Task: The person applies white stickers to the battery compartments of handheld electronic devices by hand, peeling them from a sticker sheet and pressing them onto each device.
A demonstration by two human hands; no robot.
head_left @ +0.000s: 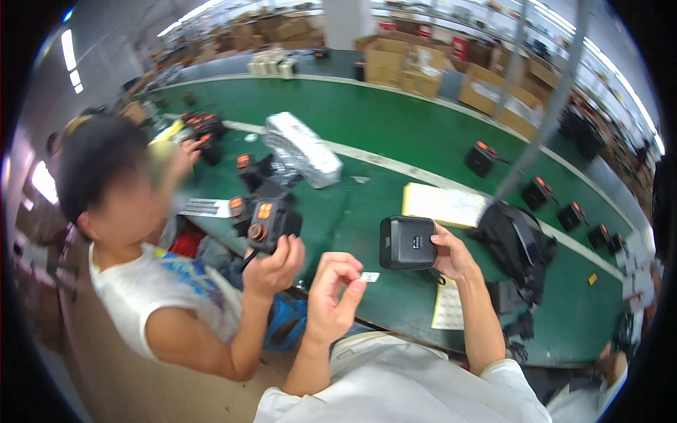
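Sticker [370,277] pinched in my left hand [331,296], right hand [451,255] gripping the black box [407,243] over the green tabletop's [395,134] near edge; best press it on square.

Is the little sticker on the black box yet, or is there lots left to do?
Not yet. The left hand pinches the small white sticker beside the black box, which the right hand holds up. Nothing looks finished here. More black devices sit along the green belt.

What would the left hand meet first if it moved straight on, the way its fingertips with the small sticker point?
Probably the black box in the right hand; the left hand points its white sticker toward it, though depth is unclear.
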